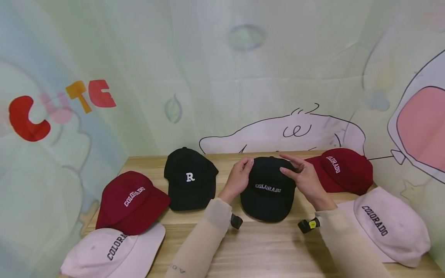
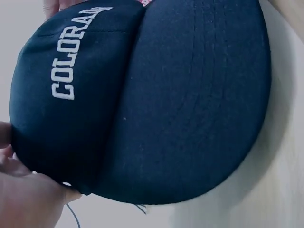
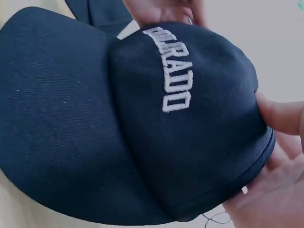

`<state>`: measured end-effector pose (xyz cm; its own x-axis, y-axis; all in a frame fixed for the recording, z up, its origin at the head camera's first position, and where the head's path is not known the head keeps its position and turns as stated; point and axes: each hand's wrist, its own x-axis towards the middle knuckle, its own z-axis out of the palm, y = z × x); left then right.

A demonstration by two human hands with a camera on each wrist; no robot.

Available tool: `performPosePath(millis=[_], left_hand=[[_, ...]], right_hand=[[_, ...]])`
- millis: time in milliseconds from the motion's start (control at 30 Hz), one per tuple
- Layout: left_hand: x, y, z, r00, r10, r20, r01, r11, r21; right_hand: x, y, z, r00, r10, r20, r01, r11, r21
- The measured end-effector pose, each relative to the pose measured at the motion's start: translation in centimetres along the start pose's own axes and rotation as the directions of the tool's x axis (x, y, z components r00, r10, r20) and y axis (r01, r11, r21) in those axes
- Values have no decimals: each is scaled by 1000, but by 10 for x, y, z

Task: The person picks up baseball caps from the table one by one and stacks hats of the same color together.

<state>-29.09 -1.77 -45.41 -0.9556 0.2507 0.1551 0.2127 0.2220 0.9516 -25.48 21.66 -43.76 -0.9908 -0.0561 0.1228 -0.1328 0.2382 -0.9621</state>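
A black cap with white COLORADO lettering is between both hands, its brim toward the front. My left hand grips the crown's left side; in the left wrist view that hand holds the edge of the cap. My right hand holds the crown's right side with the thumb on the fabric; in the right wrist view the thumb of that hand lies on the crown of the cap and the other fingers are at its lower edge.
Left on the wooden table are a black cap with an R, a red cap and a white cap partly under it. On the right lie a red cap and a white cap. A printed curtain hangs behind.
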Motion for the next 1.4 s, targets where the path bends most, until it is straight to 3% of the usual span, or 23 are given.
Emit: performPosePath(millis=[133,300,467,600,833,1033,1267,1400], left_hand=[[4,-7,-11,998,-32,-44,32,999,-3],[12,-17,-27,991,-29,-129,28,1000,-7],[15,-25,-42,979,-61,-195,51,997,-58],[11,-22,-54,967,-89,-239,70,994,-86],[1,-3,-74,956,-33,-290,17,998,-59],[-16,7,-96,935,-20,-353,15,1000,-17],[-37,8,-127,916,-26,-401,33,999,10],[-46,6,-143,900,-27,-434,42,999,26]], right_hand=[[2,3,14,999,3,-50,-4,1000,-23],[0,9,32,996,47,-77,-50,998,-40],[-4,21,48,992,116,-42,-118,992,-47],[-5,30,60,990,143,13,-143,989,-34],[-7,26,84,993,99,64,-98,995,-17],[-10,10,110,992,98,84,-99,995,9],[-12,14,144,998,38,48,-39,999,2],[-15,12,158,995,-10,101,11,1000,-7]])
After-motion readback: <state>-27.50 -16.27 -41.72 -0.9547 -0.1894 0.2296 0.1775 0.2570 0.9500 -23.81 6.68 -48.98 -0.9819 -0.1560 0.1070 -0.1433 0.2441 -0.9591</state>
